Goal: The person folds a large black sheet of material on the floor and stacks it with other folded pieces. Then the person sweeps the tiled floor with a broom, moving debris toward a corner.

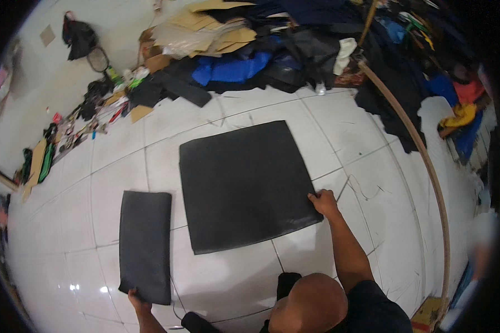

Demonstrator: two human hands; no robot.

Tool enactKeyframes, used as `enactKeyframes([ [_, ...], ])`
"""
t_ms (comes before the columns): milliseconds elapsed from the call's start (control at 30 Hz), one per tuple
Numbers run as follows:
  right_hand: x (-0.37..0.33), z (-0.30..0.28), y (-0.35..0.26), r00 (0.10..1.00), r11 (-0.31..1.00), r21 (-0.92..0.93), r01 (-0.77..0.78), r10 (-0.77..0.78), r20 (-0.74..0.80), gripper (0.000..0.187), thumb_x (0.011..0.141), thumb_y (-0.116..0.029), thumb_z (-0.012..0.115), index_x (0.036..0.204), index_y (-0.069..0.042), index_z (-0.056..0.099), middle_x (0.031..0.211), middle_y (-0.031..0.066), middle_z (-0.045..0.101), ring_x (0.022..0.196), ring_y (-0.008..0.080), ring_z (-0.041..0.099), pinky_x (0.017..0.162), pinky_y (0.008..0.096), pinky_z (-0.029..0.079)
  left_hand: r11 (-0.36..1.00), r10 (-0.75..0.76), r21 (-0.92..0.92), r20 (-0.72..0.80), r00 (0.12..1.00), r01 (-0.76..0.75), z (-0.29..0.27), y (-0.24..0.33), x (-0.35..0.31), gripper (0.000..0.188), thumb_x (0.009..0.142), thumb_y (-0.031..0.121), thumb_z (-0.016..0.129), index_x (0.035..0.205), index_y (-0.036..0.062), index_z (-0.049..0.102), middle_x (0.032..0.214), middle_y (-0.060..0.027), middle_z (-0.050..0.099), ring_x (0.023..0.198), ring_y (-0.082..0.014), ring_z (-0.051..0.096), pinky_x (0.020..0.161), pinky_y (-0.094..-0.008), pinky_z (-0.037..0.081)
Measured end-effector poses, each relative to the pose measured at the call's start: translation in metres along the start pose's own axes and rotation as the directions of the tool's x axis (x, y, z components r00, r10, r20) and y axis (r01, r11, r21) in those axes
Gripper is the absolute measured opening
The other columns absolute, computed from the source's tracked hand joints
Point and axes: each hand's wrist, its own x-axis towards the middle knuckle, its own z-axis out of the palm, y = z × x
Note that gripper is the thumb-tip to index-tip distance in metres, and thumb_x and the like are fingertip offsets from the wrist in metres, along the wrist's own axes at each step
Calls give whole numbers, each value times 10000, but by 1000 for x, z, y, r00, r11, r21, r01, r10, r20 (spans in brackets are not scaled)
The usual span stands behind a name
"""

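Note:
Two dark, leather-like pieces lie on the white tiled floor in front of me. My right hand (323, 204) pinches the right edge of the large, nearly square black sheet (247, 188), close to its near right corner. To the left, apart from the sheet, is a narrow dark grey rectangular panel (145, 244). Its near left corner is between the fingers and thumb of my left hand (139, 302). Whether the panel is one layer or folded, I cannot tell.
Heaped dark cloth, a blue piece (230, 69) and tan sheets (205, 33) line the far wall. Small tools and scraps (86, 125) lie along the left wall. On the right, a long curved wooden strip (422, 144) runs toward me past a yellow cloth (460, 119).

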Motion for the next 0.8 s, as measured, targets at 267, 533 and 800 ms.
enactKeyframes([
  [267,-5,6,-19,999,975,221,-30,24,33,619,753,-407,698,1078,94,537,1021,262,618,981,366,609,833,401,474,-136,821,990,87,565,45,137,0,-1,459,784,206,583,1161,-51,528,1123,-230,562,1026,-355,551,872,-437,444],
  [533,1,16,-7,993,859,505,-78,20,120,535,764,-291,674,1104,99,537,1032,213,633,937,301,626,827,356,472,-80,265,989,141,954,-124,308,-134,23,699,705,441,739,1069,-129,563,1096,-299,563,1043,-407,540,905,-427,438],
  [800,-7,10,-14,985,776,630,33,-133,112,439,798,-138,633,1171,49,497,1086,184,618,983,273,603,859,347,457,295,-118,952,-46,992,79,310,-128,59,554,760,249,726,1141,-103,531,1058,-210,620,970,-266,622,821,-379,500],
])
